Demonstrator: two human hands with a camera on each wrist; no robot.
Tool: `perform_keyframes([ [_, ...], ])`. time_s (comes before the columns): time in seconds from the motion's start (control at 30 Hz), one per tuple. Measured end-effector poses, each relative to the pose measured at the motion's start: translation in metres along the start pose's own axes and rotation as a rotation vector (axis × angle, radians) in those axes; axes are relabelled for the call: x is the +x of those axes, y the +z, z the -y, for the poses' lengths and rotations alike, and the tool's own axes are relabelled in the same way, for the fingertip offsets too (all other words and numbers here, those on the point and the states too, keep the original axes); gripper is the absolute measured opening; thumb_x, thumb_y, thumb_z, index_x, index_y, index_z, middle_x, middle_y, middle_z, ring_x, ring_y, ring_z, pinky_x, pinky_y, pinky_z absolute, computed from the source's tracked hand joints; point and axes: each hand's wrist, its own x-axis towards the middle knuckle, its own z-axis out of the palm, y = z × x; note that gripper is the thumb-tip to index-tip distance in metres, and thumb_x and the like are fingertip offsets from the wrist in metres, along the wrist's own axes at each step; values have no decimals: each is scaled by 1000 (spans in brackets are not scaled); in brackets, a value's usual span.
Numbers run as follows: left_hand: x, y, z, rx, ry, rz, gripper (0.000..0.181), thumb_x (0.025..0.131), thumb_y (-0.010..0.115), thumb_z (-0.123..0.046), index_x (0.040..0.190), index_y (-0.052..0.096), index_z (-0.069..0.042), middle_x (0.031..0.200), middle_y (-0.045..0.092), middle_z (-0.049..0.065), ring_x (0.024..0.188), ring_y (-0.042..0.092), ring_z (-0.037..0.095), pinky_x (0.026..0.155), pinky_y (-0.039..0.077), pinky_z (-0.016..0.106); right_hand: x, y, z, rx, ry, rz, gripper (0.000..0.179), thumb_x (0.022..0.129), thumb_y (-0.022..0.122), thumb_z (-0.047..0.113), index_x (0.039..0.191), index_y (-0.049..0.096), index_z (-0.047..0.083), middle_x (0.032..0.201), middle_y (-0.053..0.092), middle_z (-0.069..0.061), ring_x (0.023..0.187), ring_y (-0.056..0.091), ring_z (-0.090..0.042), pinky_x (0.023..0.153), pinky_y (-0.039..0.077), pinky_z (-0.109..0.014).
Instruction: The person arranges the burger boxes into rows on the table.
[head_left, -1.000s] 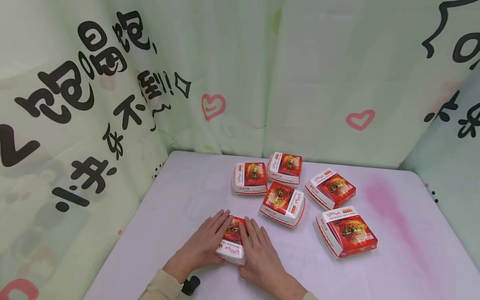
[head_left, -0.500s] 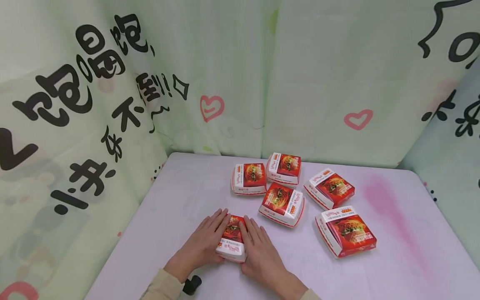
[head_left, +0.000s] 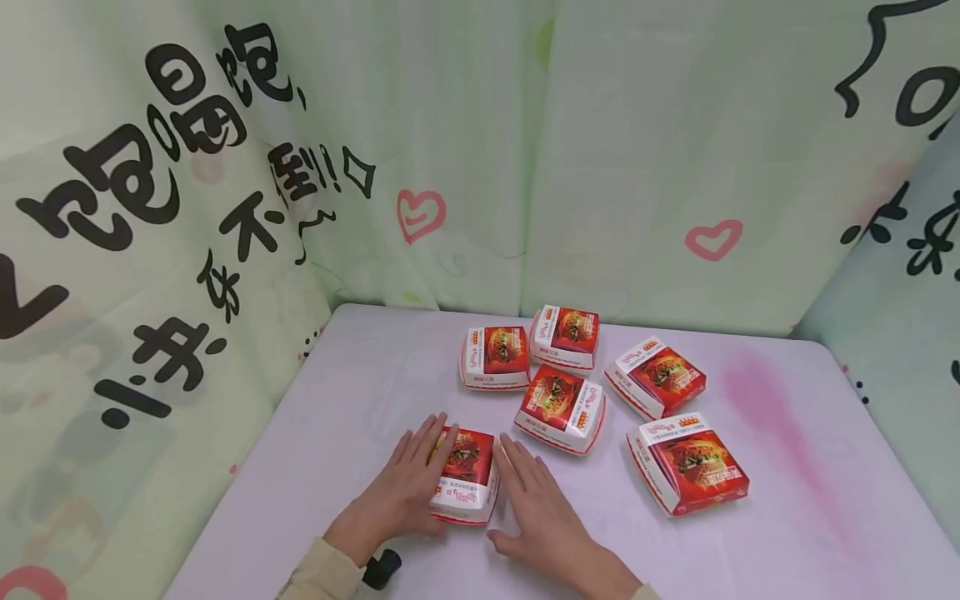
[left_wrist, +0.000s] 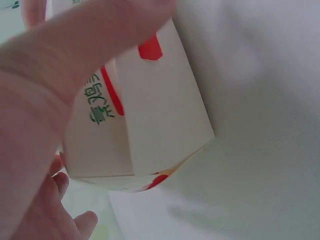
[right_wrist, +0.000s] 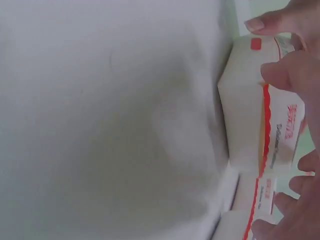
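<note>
nearest box point(head_left: 467, 479) partly hidden by left hand point(head_left: 405, 487), sleeves point(head_left: 322, 573) and table point(head_left: 690, 554) cut off below

Tan sleeves point(head_left: 322, 573) are showing at the bottom of the frame; a black thing point(head_left: 383, 570) is poking out beside the left one.

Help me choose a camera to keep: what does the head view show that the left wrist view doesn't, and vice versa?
Only the head view: the five boxes farther off, the left sleeve and a black object beside it.
Only the left wrist view: green lettering on a side of the nearest box.
Both: the left hand, that nearest box and the tabletop.
</note>
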Motion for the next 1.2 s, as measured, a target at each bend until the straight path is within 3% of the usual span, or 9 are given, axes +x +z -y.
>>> perform_keyframes([
  [0.23, 2, -5, -4, -62, 18, -6, 128, 63, 82, -67, 159, 15, -14, 167, 12, 8, 154, 11, 29, 124, 18, 53, -9, -13, -9, -3, 13, -50, 99, 81, 77, 47, 157, 26, 9, 165, 21, -7, 150, 27, -26, 121, 29, -50],
  [0.43, 12, -13, -15, -108, 13, -10, 123, 66, 77, -69, 159, 17, -16, 167, 14, 6, 154, 12, 27, 124, 18, 52, -11, -26, -19, 4, 48, -92, 101, 80, 79, 45, 158, 24, 13, 165, 23, -5, 149, 30, -26, 118, 33, -51],
  [0.83, 35, -24, -45, -89, 64, -41, 116, 76, 69, -72, 160, 14, -15, 167, 13, 6, 154, 15, 26, 122, 27, 48, -15, -45, -43, -19, 142, -129, 103, 80, 80, 43, 158, 22, 9, 164, 22, -10, 147, 30, -34, 115, 34, -57],
  [1.2, 61, -27, -69, -94, 42, -83, 95, 90, 67, -51, 160, 14, -14, 166, 15, 6, 153, 20, 24, 121, 31, 43, -17, -57, -66, -54, 246, -160, 106, 78, 81, 42, 156, 21, 3, 163, 18, -18, 149, 20, -41, 113, 30, -64],
])
